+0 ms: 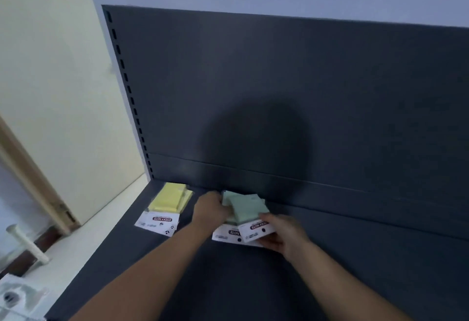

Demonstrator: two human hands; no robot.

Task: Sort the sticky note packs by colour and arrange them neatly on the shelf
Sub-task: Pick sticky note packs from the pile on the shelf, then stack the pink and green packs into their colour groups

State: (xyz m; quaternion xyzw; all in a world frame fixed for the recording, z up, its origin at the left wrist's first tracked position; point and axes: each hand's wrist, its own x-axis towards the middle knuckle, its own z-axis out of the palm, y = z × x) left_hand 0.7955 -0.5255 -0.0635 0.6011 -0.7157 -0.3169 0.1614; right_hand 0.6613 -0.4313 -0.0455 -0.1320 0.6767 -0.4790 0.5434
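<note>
Since likely light and film-slick, take green packs point(247, 209) by edges: left hand point(212, 206) curled round them, right hand point(281, 232) pinching card header point(256, 230).

My feed is dim and bluish, soft all over. Light comes from behind me: a round shadow point(256, 143) sits mid-frame on the dark back panel point(368, 79). The wide lens bows the panel's top edge. My left hand point(212, 207) and right hand point(284, 234) smear, print on the green packs point(247, 209) barely reads, and the lower left is blurred worst.
</note>
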